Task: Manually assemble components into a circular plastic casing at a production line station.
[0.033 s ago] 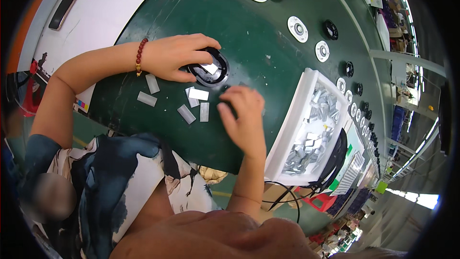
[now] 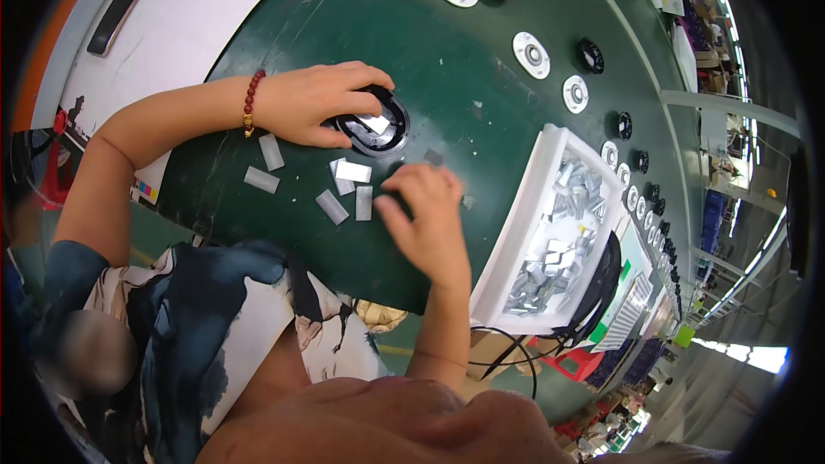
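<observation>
My left hand (image 2: 305, 107) grips a black oval plastic housing (image 2: 397, 133) on the green table, fingers over its far rim and thumb at its near side. A bright silver metal block (image 2: 375, 124) lies inside the housing, partly behind my fingers. My right hand (image 2: 430, 215) hovers right of the loose blocks, thumb and forefinger apart, with nothing visible between them. Several flat silver blocks (image 2: 332, 206) lie on the table below the housing, one (image 2: 353, 172) resting across another. A small dark grey patch (image 2: 433, 157) shows just beyond my right fingers.
A white tray (image 2: 507, 236) full of silver blocks stands at right, a black cable bundle (image 2: 601, 283) along its far side. White oval plates (image 2: 532, 55) and black housings (image 2: 590, 56) line the far table. At left, a black bar-shaped object (image 2: 122, 10) lies on a white sheet (image 2: 198, 0).
My right hand has shifted slightly left and toward me, so the dark grey patch beyond its fingers shows more. My left hand and the housing stay in place.
</observation>
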Available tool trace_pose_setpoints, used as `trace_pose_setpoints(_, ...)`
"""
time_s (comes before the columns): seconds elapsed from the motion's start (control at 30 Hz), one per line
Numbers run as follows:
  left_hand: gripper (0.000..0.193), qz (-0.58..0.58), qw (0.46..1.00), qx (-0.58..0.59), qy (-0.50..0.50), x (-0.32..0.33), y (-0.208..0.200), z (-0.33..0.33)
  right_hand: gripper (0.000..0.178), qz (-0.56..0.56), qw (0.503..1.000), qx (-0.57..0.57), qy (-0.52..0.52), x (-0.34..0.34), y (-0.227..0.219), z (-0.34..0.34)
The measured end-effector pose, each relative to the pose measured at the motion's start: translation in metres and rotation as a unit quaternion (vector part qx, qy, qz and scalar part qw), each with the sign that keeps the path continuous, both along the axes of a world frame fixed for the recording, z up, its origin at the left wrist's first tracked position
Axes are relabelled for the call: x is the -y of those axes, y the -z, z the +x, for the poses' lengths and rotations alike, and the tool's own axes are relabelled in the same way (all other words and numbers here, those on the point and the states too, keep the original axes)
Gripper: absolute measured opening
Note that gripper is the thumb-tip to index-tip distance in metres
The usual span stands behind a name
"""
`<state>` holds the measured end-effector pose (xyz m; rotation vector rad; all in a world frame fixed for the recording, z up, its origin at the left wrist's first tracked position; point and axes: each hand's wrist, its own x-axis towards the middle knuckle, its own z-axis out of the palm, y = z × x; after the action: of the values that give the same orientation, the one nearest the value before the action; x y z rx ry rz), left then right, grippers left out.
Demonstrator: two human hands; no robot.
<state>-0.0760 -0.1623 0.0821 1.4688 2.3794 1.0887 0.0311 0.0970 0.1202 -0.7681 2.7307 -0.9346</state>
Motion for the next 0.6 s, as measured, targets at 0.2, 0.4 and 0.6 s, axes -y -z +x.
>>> trace_pose_setpoints(0.2, 0.050, 0.014, 0.999, -0.026, -0.031, -0.031, -0.005, -0.050, 0.044, 0.024, 1.000, -0.006, 0.019, 0.019, 0.008, 0.018)
trace_pose_setpoints(0.4, 0.049, 0.074, 0.979, -0.154, -0.113, -0.128, -0.010, -0.160, 0.034, 0.003, 0.998, -0.044, 0.051, 0.016, 0.010, 0.020)
trace_pose_setpoints(0.6, 0.054, -0.036, 0.959, -0.195, -0.200, -0.243, 0.015, -0.233, 0.036, -0.010, 0.998, -0.033, 0.057, 0.017, 0.020, 0.027)
